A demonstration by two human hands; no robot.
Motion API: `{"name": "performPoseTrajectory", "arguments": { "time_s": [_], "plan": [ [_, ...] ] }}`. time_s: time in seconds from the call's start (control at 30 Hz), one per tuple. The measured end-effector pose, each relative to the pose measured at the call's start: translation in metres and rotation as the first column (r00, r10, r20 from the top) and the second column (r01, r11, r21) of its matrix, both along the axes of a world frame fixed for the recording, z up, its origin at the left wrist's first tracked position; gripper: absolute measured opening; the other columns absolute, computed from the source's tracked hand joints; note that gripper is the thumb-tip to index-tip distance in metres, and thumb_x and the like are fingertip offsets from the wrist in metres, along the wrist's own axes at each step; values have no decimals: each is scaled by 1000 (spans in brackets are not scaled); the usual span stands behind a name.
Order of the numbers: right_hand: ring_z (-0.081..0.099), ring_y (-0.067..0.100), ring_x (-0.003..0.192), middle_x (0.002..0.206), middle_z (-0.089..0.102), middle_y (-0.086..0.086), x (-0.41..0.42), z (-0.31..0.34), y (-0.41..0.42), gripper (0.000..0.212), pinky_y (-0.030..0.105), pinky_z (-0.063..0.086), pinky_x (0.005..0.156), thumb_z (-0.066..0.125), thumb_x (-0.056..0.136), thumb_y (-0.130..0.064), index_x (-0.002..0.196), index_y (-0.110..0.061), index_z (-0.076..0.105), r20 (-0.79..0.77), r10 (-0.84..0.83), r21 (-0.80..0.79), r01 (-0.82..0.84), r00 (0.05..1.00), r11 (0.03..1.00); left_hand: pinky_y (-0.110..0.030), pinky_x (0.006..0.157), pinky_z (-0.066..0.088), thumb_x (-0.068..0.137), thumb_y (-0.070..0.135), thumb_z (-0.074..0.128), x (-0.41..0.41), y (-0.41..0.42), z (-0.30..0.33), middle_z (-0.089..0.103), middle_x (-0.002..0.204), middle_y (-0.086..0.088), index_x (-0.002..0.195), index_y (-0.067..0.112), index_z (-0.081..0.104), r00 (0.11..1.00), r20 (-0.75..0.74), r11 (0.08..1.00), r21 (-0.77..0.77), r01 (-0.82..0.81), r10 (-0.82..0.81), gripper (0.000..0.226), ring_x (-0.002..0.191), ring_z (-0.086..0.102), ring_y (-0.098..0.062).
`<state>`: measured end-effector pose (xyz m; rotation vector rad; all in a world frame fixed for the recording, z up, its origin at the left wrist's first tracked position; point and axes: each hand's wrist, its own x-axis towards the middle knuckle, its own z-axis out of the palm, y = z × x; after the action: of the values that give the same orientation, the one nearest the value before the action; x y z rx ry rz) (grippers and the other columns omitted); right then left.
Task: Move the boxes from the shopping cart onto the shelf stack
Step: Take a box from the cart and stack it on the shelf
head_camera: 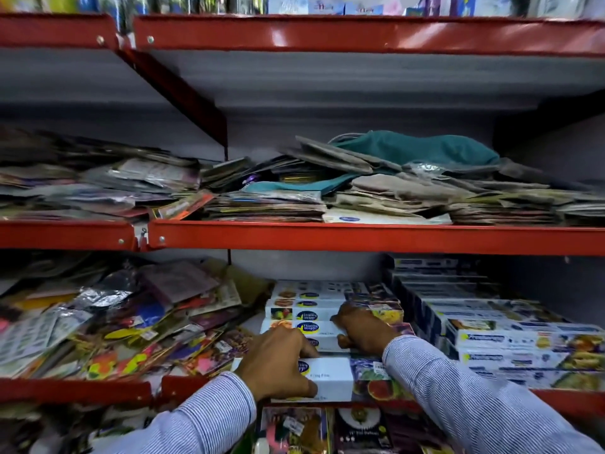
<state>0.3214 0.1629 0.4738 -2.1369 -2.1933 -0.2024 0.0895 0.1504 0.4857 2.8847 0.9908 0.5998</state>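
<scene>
A stack of long white boxes [322,314] with fruit pictures and a blue-yellow logo lies on the lower red shelf [82,389]. My left hand [278,362] grips the left end of the front box [337,376], thumb on its front face and fingers over its top. My right hand [363,329] presses down on the top of a box one row further back in the stack, fingers curled over its far edge. Both sleeves are striped light blue. The shopping cart is out of view.
A second stack of similar boxes [510,339] fills the right of the same shelf. Loose colourful packets [114,322] are heaped on its left. The shelf above [360,239] holds piles of flat packets and a green cloth [425,149]. More packets hang below.
</scene>
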Motion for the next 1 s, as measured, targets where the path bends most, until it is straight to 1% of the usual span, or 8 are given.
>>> {"name": "performPoseTrajectory", "arguments": {
  "time_s": [0.17, 0.27, 0.4, 0.6, 0.67, 0.77, 0.93, 1.0],
  "plan": [
    [50, 38, 123, 135, 47, 20, 3, -19, 18, 41, 45, 47, 102, 59, 92, -18, 131, -6, 52, 11, -1, 27, 1, 1000, 1000, -31, 87, 53, 60, 50, 79, 1, 22, -12, 73, 117, 11, 119, 35, 70, 1000, -6, 1000, -26, -15, 15, 61, 105, 63, -17],
    [49, 47, 120, 133, 47, 28, 6, -26, 23, 34, 54, 45, 101, 55, 92, -5, 125, 5, 55, -3, 31, 71, -30, 1000, 997, -28, 81, 50, 60, 49, 80, 3, 30, -17, 73, 114, 11, 118, 35, 71, 1000, -3, 999, -35, -23, 23, 60, 103, 63, -17],
    [63, 31, 106, 122, 62, 8, 12, -21, 22, 34, 35, 51, 91, 69, 87, -29, 118, -18, 66, -125, -3, 122, 18, 992, 992, -30, 76, 56, 59, 46, 79, 11, 39, -20, 77, 104, 11, 113, 37, 74, 999, -30, 998, -63, -18, 16, 55, 93, 68, -16],
    [71, 28, 81, 87, 77, 14, 22, -4, 13, 15, 38, 58, 73, 62, 81, -19, 79, -7, 71, -220, -17, 121, 44, 975, 992, -37, 85, 58, 61, 41, 82, 23, 62, -15, 75, 117, 11, 115, 28, 74, 999, 5, 996, -78, -50, 51, 57, 101, 70, -17],
    [71, 30, 88, 97, 75, 18, 29, 1, 8, 19, 40, 57, 76, 58, 86, -15, 87, -2, 72, -244, 4, 163, 37, 970, 986, -38, 84, 59, 63, 40, 82, 30, 67, -16, 73, 120, 10, 117, 28, 73, 999, 13, 995, -82, -52, 53, 56, 102, 69, -18],
    [66, 16, 80, 92, 77, 3, 34, 3, -4, 27, 25, 46, 72, 53, 98, -22, 104, -6, 74, -301, 58, 178, -3, 952, 984, -37, 87, 58, 65, 40, 81, 40, 73, -20, 72, 123, 10, 120, 28, 72, 998, 22, 995, -79, -58, 60, 57, 108, 67, -16],
    [64, 31, 105, 118, 69, 12, 24, -10, -27, 46, 36, 50, 84, 47, 98, -49, 118, -11, 62, -247, 107, 62, -95, 963, 994, -31, 79, 50, 65, 46, 77, 55, 77, -37, 62, 116, 3, 126, 28, 67, 998, 24, 998, 4, -55, 55, 63, 109, 57, -19],
    [60, 31, 111, 125, 64, 11, 21, -21, -31, 47, 36, 47, 85, 47, 97, -52, 125, -16, 55, -209, 70, 19, -68, 975, 998, -34, 85, 49, 68, 50, 72, 56, 77, -45, 61, 114, 2, 126, 27, 67, 998, -18, 997, 53, -58, 59, 62, 110, 51, -21]
  ]
}}
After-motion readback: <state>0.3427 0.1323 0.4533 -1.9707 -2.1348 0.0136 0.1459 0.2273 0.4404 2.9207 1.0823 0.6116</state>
